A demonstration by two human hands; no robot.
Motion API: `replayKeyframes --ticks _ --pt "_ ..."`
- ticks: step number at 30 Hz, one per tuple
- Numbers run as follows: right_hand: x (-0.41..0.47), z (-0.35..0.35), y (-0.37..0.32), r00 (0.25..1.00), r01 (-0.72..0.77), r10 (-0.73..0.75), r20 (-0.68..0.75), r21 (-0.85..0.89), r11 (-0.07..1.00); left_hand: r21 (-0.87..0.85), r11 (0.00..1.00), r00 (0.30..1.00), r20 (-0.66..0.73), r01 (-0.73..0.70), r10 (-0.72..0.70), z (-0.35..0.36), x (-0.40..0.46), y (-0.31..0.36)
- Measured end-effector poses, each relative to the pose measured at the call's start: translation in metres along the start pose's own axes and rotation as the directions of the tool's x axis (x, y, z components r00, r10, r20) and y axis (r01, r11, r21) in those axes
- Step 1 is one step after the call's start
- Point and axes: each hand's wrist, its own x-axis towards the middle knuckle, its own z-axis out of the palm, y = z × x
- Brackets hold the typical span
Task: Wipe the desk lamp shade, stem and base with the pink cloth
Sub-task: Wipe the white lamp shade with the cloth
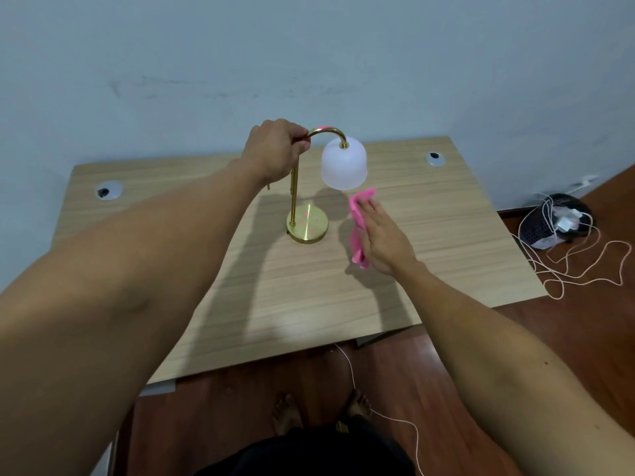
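Note:
A brass desk lamp stands near the middle of the wooden desk (275,304). Its white frosted shade (343,164) hangs from a curved gold stem (293,197) that rises from a round gold base (308,224). My left hand (273,151) is closed around the top bend of the stem. My right hand (381,235) holds the pink cloth (359,218) with its fingers stretched out flat, just right of the base and below the shade. The cloth hangs beside my palm, apart from the lamp.
Two round cable grommets (109,191) (435,158) sit in the desk's back corners. On the floor at right lie a dark basket (549,228) with white chargers and tangled cords (584,269). A thin cord (354,379) runs down by my bare feet.

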Motion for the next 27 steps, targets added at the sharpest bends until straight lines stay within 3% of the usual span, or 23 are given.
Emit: replayKeyframes --ticks 1,2,3,4,5,6,7,9,11,13,17,23,26,27 --pt "-0.002 -0.001 0.000 0.972 -0.236 0.232 0.047 0.138 0.962 -0.012 1.000 1.000 0.003 0.005 -0.005 0.000 0.000 0.000" --pt "0.001 -0.002 0.001 0.870 -0.492 0.478 0.123 0.279 0.825 -0.021 1.000 1.000 0.005 0.007 -0.007 0.001 -0.001 0.000" --pt "0.006 -0.004 0.004 0.743 -0.654 0.639 0.197 0.415 0.632 -0.025 1.000 1.000 0.007 0.009 -0.009 0.000 -0.001 0.001" --pt "0.012 -0.006 0.007 0.636 -0.721 0.727 0.260 0.537 0.439 -0.024 1.000 1.000 0.009 0.012 -0.011 0.000 -0.001 0.002" --pt "0.019 -0.009 0.010 0.575 -0.713 0.758 0.307 0.642 0.280 -0.024 1.000 1.000 0.012 0.014 -0.013 0.000 -0.001 0.002" --pt "0.026 -0.015 0.011 0.547 -0.672 0.770 0.327 0.721 0.171 -0.026 1.000 1.000 0.012 0.015 -0.015 -0.001 0.000 0.002" --pt "0.034 -0.024 0.007 0.547 -0.630 0.774 0.319 0.766 0.129 -0.028 0.999 1.000 0.011 0.016 -0.016 -0.001 0.000 0.002" --pt "0.049 -0.049 -0.012 0.594 -0.513 0.780 0.196 0.839 0.181 -0.033 0.999 1.000 0.006 0.016 -0.016 0.000 0.000 0.002" --pt "0.067 -0.062 -0.034 0.658 -0.367 0.752 -0.037 0.856 0.363 -0.037 0.999 1.000 0.003 0.011 -0.011 0.001 0.000 0.002" --pt "0.078 -0.062 -0.058 0.744 -0.232 0.630 -0.223 0.798 0.557 -0.031 0.999 1.000 0.006 0.008 -0.008 0.000 -0.001 0.001" --pt "0.079 -0.022 -0.078 0.898 -0.095 0.311 -0.311 0.553 0.828 -0.034 0.999 1.000 0.010 0.008 -0.007 0.000 0.000 0.000" --pt "0.053 0.012 -0.072 0.863 -0.053 0.360 -0.355 0.645 0.762 -0.047 0.999 1.000 0.005 0.017 -0.016 0.001 0.000 0.000" --pt "0.044 0.010 -0.069 0.830 -0.203 0.505 -0.234 0.717 0.666 -0.056 0.998 1.000 0.008 0.029 -0.029 0.001 0.000 0.001" --pt "0.046 0.009 -0.064 0.769 -0.303 0.620 -0.159 0.763 0.571 -0.063 0.997 0.999 0.008 0.033 -0.032 0.001 0.000 0.001"
